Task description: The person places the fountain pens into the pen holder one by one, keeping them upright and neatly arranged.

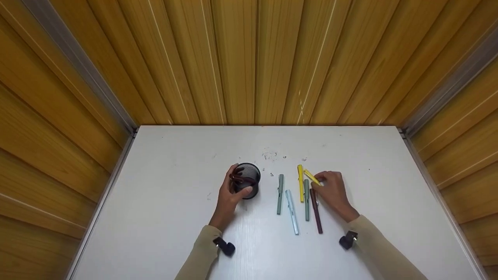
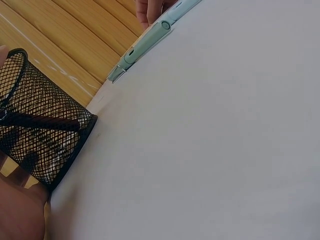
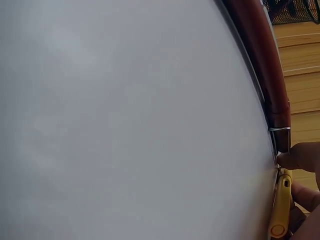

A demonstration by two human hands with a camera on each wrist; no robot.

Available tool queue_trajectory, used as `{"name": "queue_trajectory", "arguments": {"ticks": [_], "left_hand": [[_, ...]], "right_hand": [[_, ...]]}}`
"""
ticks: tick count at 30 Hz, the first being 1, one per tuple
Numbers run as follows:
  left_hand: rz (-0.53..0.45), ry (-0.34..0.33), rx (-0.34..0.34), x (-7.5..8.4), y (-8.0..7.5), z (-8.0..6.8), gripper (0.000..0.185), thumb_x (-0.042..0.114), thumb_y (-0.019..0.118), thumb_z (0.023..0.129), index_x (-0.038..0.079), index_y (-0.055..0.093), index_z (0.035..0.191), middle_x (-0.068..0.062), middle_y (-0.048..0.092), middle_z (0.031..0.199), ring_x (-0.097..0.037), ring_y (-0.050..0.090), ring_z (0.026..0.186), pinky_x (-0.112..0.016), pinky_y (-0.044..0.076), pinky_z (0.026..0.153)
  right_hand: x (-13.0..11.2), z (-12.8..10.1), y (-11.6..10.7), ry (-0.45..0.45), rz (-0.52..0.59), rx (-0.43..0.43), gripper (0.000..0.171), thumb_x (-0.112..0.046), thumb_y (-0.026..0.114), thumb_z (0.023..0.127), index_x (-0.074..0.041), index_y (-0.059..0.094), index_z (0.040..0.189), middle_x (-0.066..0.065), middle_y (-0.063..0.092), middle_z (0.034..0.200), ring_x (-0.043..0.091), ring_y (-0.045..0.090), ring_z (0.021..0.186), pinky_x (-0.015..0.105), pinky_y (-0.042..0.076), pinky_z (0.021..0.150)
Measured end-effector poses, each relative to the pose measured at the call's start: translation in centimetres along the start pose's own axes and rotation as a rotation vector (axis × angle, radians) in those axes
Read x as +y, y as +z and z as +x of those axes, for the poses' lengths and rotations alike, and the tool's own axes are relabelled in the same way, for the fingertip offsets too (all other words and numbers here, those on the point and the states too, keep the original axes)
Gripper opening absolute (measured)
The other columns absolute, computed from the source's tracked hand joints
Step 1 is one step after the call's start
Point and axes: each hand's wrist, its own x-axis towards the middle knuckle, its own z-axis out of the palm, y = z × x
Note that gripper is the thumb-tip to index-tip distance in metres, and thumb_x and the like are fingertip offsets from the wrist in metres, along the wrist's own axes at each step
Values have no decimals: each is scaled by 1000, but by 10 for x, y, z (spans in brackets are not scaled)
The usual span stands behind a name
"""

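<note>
Head view: the left hand (image 1: 229,196) wraps its fingers round the black mesh pen cup (image 1: 247,181), which stands upright on the white table (image 1: 163,217) with a dark red pen already inside. To the right of the cup lie a grey-green pen (image 1: 280,193), a light blue pen (image 1: 291,212), a long yellow pen (image 1: 300,182), a second green pen (image 1: 307,200) and a maroon pen (image 1: 316,213). The right hand (image 1: 332,190) pinches a short yellow pen (image 1: 311,176), farthest from the cup.

Left wrist view: the cup (image 2: 40,130) sits flat and steady; keeping that hold firm should stop it tipping.

Right wrist view: fingertips (image 3: 300,157) close narrowly on the yellow pen (image 3: 281,207) beside the maroon one (image 3: 262,65); lifting cleanly, I judge, avoids nudging neighbours.
</note>
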Motion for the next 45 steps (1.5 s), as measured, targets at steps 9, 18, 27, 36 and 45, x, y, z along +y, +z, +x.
{"name": "queue_trajectory", "arguments": {"ticks": [9,18,27,36,45], "left_hand": [[8,-2,1,2,0,1,89,24,84,99,30,34,172,-8,45,168,-26,44,157,-37,34,128],[17,-3,-2,1,-1,1,88,29,84,99,35,34,172,-6,43,170,-25,44,157,-39,35,128],[20,0,5,0,-1,1,88,27,83,99,31,35,172,-6,43,170,-25,43,158,-41,33,129],[26,5,10,1,-1,0,87,24,83,99,32,36,172,-6,44,169,-26,45,157,-44,33,129],[48,-1,16,3,0,0,88,25,84,98,33,36,172,-7,44,169,-29,44,157,-47,32,129]], "right_hand": [[-2,-3,-10,11,5,24,24,-6,79,97,3,77,119,19,73,114,34,57,115,49,45,104],[-17,-5,-21,-4,30,40,21,-8,78,99,1,78,118,17,73,111,33,56,115,50,44,103],[-38,-11,-26,-73,73,44,20,-5,80,98,0,77,117,17,73,112,32,56,116,49,45,103],[-51,-12,-27,-115,111,41,18,-4,81,97,-1,78,114,15,74,109,30,56,115,48,42,102],[-52,-11,-26,-120,123,56,18,-3,81,97,-1,77,114,16,73,110,31,56,115,53,44,103]]}}
